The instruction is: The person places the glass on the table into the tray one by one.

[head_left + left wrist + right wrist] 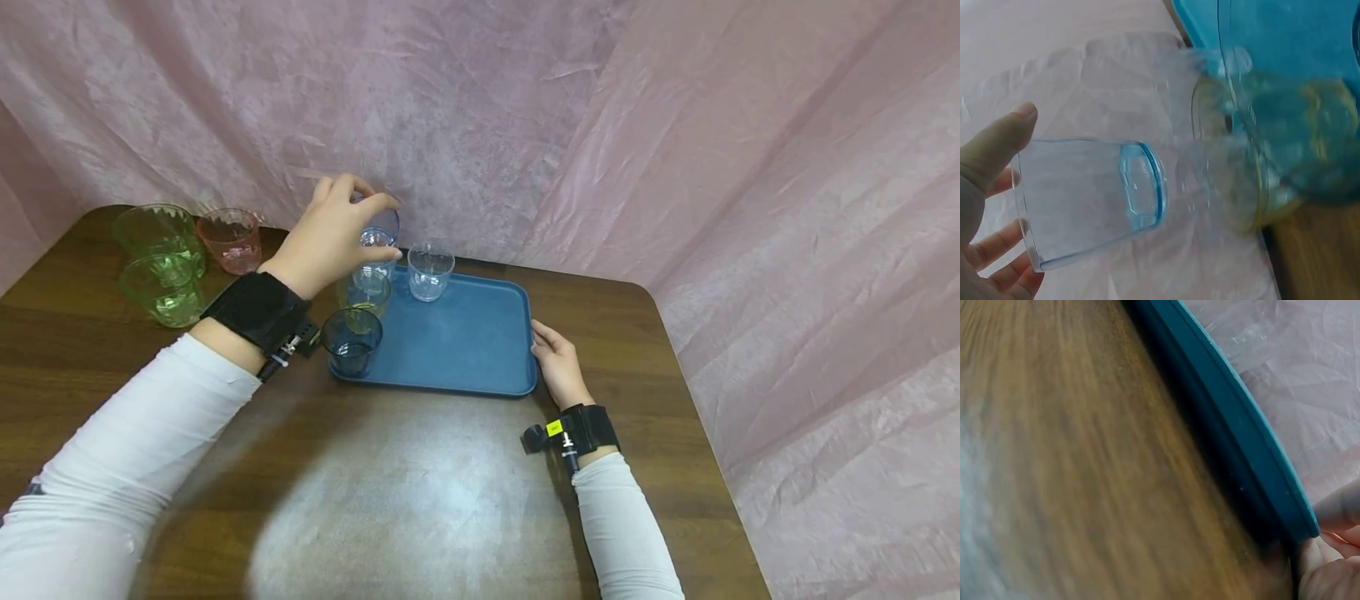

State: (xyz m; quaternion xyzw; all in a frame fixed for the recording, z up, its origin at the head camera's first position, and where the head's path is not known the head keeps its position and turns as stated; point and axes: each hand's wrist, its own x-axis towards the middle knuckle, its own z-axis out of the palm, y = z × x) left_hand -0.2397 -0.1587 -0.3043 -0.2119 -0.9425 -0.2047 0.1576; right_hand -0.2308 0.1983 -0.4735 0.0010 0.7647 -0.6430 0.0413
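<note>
Blue-tinged, see-through tapered cup [1085, 200] hanging from our left hand [330, 229]

We are pinching this cup by its rim, thumb on one side and parted fingers on the other, its base pointing down over the far left corner of a blue rectangular tray [457, 342]. Our right hand [557, 358] is holding the tray's right rim, fingers curling in at the edge. Along the tray's left side, a smoky dark tapered cup [351, 354] is standing nearest, a pale yellow transparent cup [371, 293] just beyond, and what seems to be another clear cup [371, 283] farther on; a colourless clear cup [430, 279] is standing by the far edge.

For doing this well, we are probably best off pinching the thin rim evenly, holding the base level and watching the neighbouring rims, since see-through walls are easily misjudged. A firm right hand should be stopping the tray from sliding.

Underneath, a brown wood-grained table [645, 400] is catching bright light near its middle. At far left, two transparent green cups [176, 308] and a see-through pink cup [242, 254] are standing close together. Crumpled pink fabric curtains [487, 125] are hanging behind and along the right.
</note>
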